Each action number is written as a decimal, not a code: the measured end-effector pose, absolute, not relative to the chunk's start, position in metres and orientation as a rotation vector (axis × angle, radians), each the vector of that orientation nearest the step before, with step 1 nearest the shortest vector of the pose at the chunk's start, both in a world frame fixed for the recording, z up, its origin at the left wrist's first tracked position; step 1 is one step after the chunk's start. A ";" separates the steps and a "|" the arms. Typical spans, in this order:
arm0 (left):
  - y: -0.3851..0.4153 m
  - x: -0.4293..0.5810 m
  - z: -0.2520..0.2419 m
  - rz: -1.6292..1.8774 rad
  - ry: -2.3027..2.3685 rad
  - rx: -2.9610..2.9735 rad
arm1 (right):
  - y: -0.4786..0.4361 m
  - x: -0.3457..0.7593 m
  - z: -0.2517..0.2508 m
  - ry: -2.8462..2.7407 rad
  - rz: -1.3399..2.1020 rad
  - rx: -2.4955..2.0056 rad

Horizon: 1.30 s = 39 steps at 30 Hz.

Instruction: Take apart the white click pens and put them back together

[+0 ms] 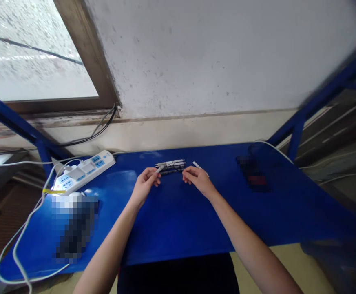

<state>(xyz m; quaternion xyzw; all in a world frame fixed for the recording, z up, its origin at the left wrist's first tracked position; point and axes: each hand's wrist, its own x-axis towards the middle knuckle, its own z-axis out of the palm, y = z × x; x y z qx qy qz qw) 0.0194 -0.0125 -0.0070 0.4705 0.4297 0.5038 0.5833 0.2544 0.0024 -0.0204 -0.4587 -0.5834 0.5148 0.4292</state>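
My left hand is closed in a pinch on a short white pen piece, its tip pointing up and to the right. Facing it, my right hand has its fingertips pressed together; whatever they may hold is too small to make out. Several white-and-dark pens lie side by side on the blue table, just beyond and between my hands. Another white pen-like piece lies behind my right hand, which partly hides it.
A white power strip with plugs and cables lies at the table's left. Nearer me is a blurred dark object; another blurred object lies on the right. Blue frame posts stand at both sides, with a wall behind.
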 end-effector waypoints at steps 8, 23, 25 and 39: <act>-0.015 0.021 -0.002 1.136 1.006 1.187 | 0.002 0.254 -0.022 -1.523 1.281 -1.147; -0.017 0.017 0.002 1.014 1.216 1.463 | -0.003 0.252 -0.009 -1.131 1.491 -0.872; -0.016 0.017 0.000 0.976 1.256 1.461 | -0.004 0.251 -0.010 -1.172 1.462 -0.868; -0.019 0.024 -0.003 0.976 0.992 1.362 | -0.010 0.234 -0.020 -1.440 1.503 -0.874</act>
